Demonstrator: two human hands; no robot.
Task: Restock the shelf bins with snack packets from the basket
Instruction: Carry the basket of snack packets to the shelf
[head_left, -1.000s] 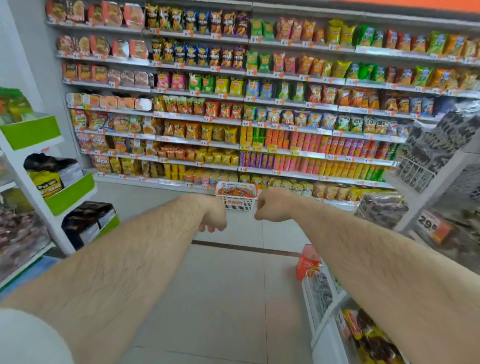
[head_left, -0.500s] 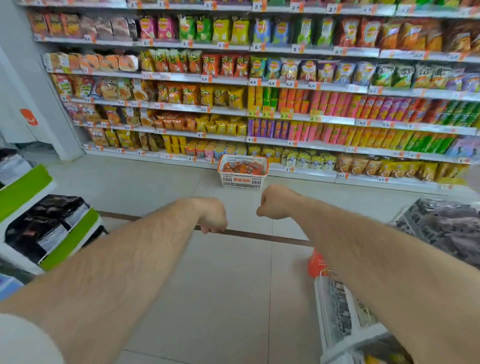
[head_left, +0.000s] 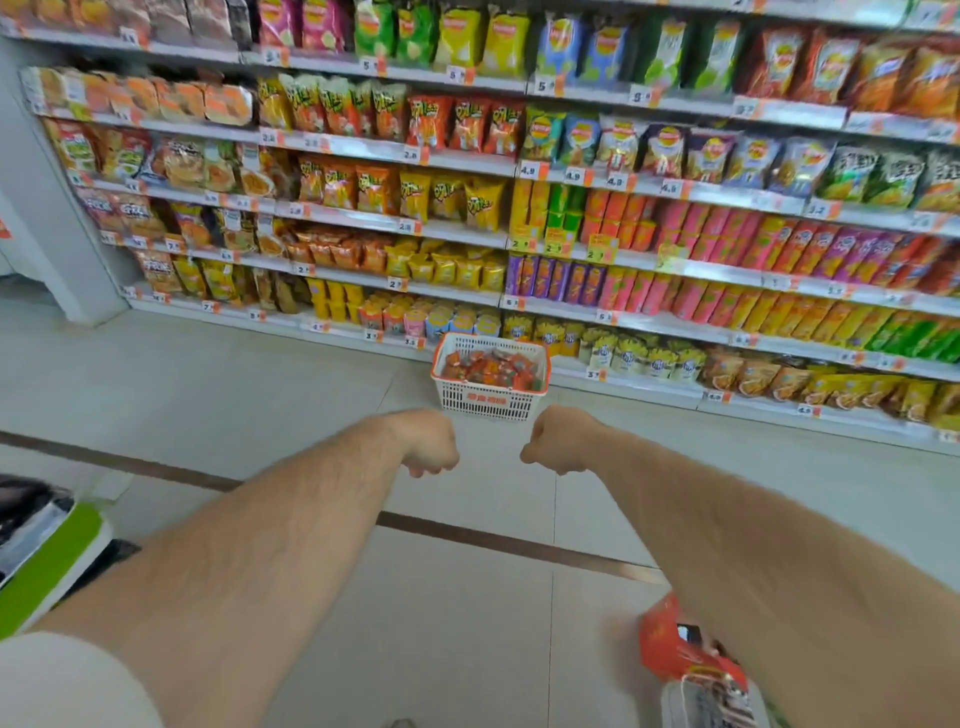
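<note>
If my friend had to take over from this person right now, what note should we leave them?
Left hand: fist, holding nothing.
Right hand: fist, holding nothing.
Basket: on the floor against the bottom shelf, full of red-orange snack packets. Hands are short of it, not touching.
Done: no packet is out of the basket.
Left: reach the basket, take out packets, and put them in the shelf bins.

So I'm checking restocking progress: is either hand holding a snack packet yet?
No: the left hand and right hand are empty fists, and the packets lie in the basket on the floor.
</note>
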